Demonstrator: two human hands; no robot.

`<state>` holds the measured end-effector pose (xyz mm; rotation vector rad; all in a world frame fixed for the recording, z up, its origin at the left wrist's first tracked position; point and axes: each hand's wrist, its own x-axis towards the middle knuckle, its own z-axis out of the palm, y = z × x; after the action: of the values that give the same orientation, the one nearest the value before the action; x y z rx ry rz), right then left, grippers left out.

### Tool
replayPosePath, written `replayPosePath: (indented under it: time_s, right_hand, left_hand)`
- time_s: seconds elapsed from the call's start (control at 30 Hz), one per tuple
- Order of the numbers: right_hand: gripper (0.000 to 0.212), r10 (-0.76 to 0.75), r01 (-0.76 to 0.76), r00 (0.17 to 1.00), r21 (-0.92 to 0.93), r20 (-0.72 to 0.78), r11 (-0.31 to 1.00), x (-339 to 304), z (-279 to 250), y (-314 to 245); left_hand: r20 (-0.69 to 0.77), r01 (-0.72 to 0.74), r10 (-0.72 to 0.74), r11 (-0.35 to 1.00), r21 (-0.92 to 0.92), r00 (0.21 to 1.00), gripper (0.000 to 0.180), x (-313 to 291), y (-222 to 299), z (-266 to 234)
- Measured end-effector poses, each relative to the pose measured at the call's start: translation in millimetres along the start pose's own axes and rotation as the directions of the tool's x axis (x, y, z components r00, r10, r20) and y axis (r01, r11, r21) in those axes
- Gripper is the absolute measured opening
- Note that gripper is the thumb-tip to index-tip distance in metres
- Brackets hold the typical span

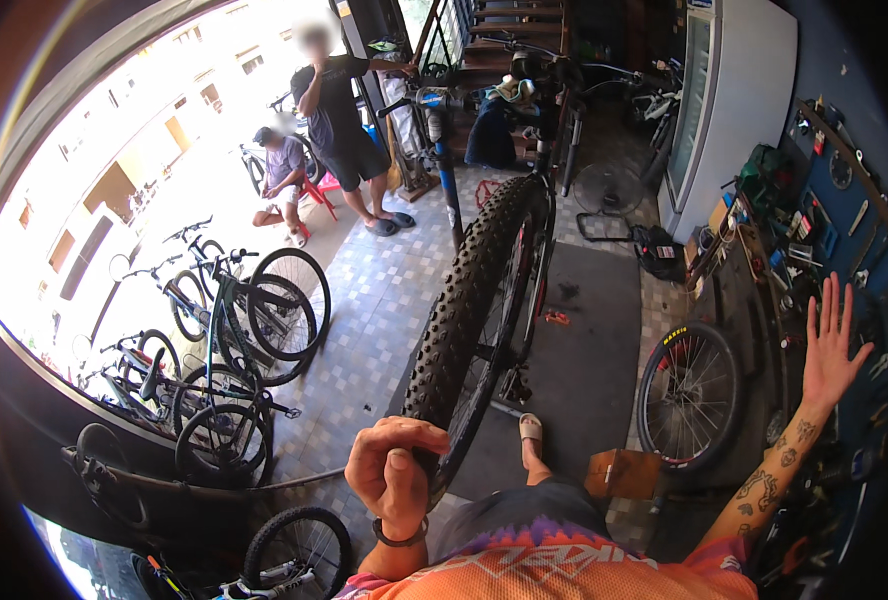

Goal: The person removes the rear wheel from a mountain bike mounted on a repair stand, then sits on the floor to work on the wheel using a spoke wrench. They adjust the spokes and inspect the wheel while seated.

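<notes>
My left hand [397,475] is closed at the near end of a knobbly bicycle tyre [469,295], its fingers curled over the tread. The tyre sits on a bicycle wheel [499,320], which is part of a bike held up in a repair stand [446,180]. Off to the right, my right hand [830,350] is raised with its fingers spread and nothing in it. It is nearest the tool-covered wall and workbench. What the tips of my left fingers press against is partly hidden.
Several parked bikes [229,330] fill the left side. A loose wheel [691,395] leans against the bench at right, beside a wooden box [624,473]. Hand tools [857,215] hang on the blue wall. A standing person [344,115] and a seated person [284,170] are near the opening.
</notes>
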<state>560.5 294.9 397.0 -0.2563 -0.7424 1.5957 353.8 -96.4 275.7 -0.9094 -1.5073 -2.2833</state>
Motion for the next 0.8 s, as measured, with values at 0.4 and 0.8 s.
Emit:
replayPosePath:
  time_s: [0.4,0.8]
  right_hand:
    - [0.095,0.329,-0.365,0.902,0.089,0.279,0.927,12,7,87]
    - [0.127,0.552,-0.285,-0.465,-0.708,0.692,0.646,-67,147,163]
  left_hand:
    - [-0.035,0.045,-0.045,0.999,0.003,0.998,0.023,-3,2,1]
    - [-0.091,0.137,-0.138,0.99,-0.018,0.986,0.021,-16,4,-4]
